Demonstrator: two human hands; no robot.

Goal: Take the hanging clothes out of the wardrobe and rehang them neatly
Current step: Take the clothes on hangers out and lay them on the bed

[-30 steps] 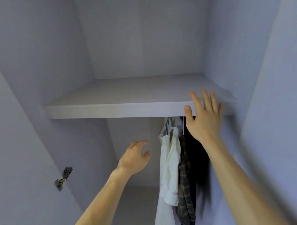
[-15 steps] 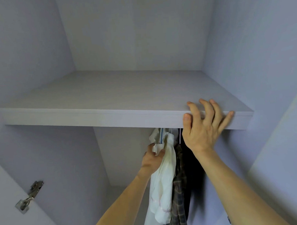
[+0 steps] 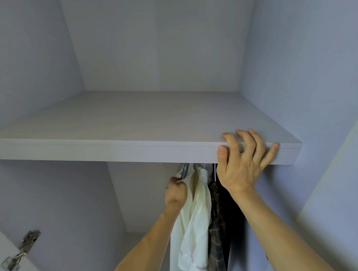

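Observation:
Under the wardrobe shelf (image 3: 134, 149) hang three garments close together at the right: a cream white shirt (image 3: 195, 220), a dark plaid shirt (image 3: 216, 225) and a black garment (image 3: 234, 210). The rail is hidden behind the shelf edge. My left hand (image 3: 176, 191) is closed around the blue hanger (image 3: 184, 170) at the top of the white shirt. My right hand (image 3: 243, 163) rests on the shelf's front edge, fingers spread over the top, thumb on the face.
The wardrobe's pale walls close in on both sides. A metal door hinge (image 3: 20, 252) sits on the open door at the lower left. Left of the clothes, the hanging space under the shelf holds nothing.
My left hand rose from open air to the white shirt's hanger and closed on it. My right hand settled onto the shelf edge. The view moved closer.

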